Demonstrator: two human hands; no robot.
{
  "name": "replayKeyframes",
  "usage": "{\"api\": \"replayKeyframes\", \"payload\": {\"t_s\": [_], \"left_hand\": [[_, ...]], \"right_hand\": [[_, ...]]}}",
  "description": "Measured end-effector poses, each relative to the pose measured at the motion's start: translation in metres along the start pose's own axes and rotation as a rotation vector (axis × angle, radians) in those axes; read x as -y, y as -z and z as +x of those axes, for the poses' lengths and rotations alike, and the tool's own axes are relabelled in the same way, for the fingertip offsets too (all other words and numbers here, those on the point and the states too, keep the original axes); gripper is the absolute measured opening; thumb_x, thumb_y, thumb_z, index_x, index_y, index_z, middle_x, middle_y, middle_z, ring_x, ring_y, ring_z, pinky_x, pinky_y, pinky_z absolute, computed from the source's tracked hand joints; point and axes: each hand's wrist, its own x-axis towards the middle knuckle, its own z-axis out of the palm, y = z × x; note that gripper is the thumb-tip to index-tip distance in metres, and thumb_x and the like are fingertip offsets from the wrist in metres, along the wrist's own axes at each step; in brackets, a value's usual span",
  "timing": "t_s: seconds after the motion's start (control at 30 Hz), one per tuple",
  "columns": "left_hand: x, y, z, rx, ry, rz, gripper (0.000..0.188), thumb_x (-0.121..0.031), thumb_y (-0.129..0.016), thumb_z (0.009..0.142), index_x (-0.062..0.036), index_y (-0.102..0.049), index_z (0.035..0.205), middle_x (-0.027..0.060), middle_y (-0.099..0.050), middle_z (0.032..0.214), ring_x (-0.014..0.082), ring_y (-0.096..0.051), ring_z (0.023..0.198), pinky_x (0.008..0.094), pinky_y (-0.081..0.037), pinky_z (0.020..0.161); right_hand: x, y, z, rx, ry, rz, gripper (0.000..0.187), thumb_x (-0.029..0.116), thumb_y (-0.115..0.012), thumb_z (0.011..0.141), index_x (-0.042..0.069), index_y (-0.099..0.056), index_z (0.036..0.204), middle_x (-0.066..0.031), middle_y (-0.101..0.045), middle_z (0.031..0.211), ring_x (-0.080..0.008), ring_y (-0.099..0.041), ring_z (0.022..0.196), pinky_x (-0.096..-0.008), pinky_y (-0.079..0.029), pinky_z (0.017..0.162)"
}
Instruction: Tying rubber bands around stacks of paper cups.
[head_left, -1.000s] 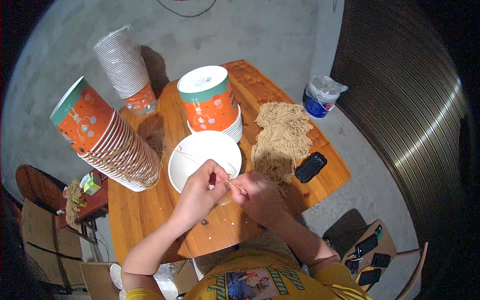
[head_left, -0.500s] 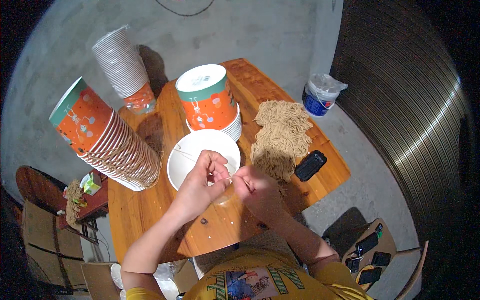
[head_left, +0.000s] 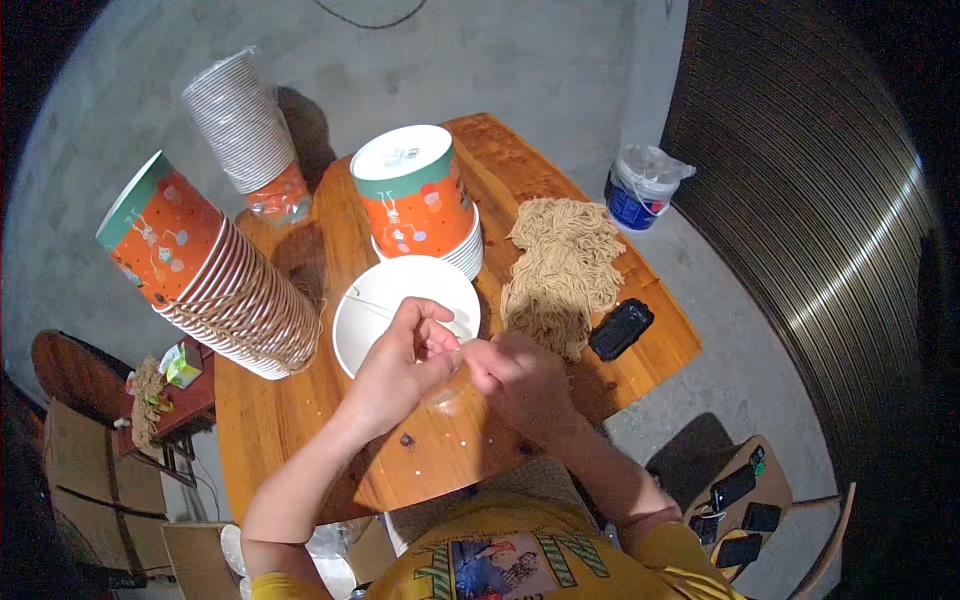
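Observation:
My left hand (head_left: 408, 350) is closed in a pinch above the near side of a white round bowl (head_left: 360, 345). A thin pale string (head_left: 368, 304) runs across the bowl's inside to its fingers. Close against it, my right hand (head_left: 520, 375) is closed too, thumb and fingertips meeting the left fingertips. What lies between the right fingers is mostly hidden; in the earlier frame a bit of string showed there. A heap of tan noodle-like strands (head_left: 565, 255) lies on the table just beyond my right hand, its near part in shadow.
Upside-down orange and green paper tubs (head_left: 415, 215) stand behind the bowl. A leaning tub stack (head_left: 215, 270) wound with tan strands is at left, a plastic-wrapped stack (head_left: 245, 130) behind. A black tray (head_left: 622, 330) sits near the wooden table's (head_left: 655, 365) right edge; a bucket (head_left: 637, 190) stands beyond.
My right hand has turned slightly and its fingers have closed further against the left fingertips. The left hand stays almost in place.

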Motion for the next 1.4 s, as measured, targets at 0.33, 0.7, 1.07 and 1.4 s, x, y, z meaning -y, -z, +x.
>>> {"api": "replayKeyframes", "payload": {"t_s": [0.33, 0.7, 1.07, 1.4], "left_hand": [[0.003, -0.005, -0.005, 0.002, -0.164, 0.237, 0.034, 0.001, -0.057, 0.085, -0.0028, -0.040, 0.114, 0.0028, -0.052, 0.085, 0.0106, -0.050, 0.076, 0.0249, -0.044, 0.072], [0.007, -0.006, -0.004, -0.094, -0.354, 0.590, 0.013, -0.001, -0.055, 0.085, 0.0000, -0.050, 0.097, 0.0133, -0.051, 0.087, 0.0282, -0.052, 0.084, 0.0356, -0.043, 0.075], [0.006, -0.009, -0.007, -0.158, -0.491, 0.788, 0.010, 0.003, -0.056, 0.078, -0.0006, -0.049, 0.086, 0.0158, -0.045, 0.085, 0.0347, -0.046, 0.083, 0.0411, -0.040, 0.073], [0.005, -0.001, -0.018, -0.348, -0.590, 0.809, 0.014, 0.003, -0.058, 0.077, -0.0008, -0.052, 0.089, 0.0150, -0.049, 0.086, 0.0335, -0.049, 0.082, 0.0394, -0.042, 0.071]], "right_hand": [[0.000, -0.001, 0.000, 0.026, -0.024, -0.009, 0.011, 0.007, -0.062, 0.072, 0.010, -0.058, 0.082, -0.0068, -0.054, 0.066, -0.0249, -0.058, 0.062, -0.0359, -0.048, 0.054], [0.007, 0.005, -0.010, 0.143, -0.515, 0.622, 0.005, 0.008, -0.059, 0.081, 0.006, -0.054, 0.079, -0.0017, -0.046, 0.062, -0.0090, -0.047, 0.058, -0.0273, -0.042, 0.057], [0.014, -0.014, -0.022, 0.030, -0.305, 0.576, 0.005, 0.002, -0.055, 0.081, 0.004, -0.051, 0.084, -0.0059, -0.047, 0.075, -0.0165, -0.047, 0.064, -0.0275, -0.039, 0.059], [0.028, -0.039, -0.046, -0.083, -0.411, 0.879, 0.008, 0.005, -0.057, 0.085, 0.006, -0.050, 0.088, -0.0051, -0.049, 0.077, -0.0150, -0.049, 0.069, -0.0270, -0.043, 0.064]]}}
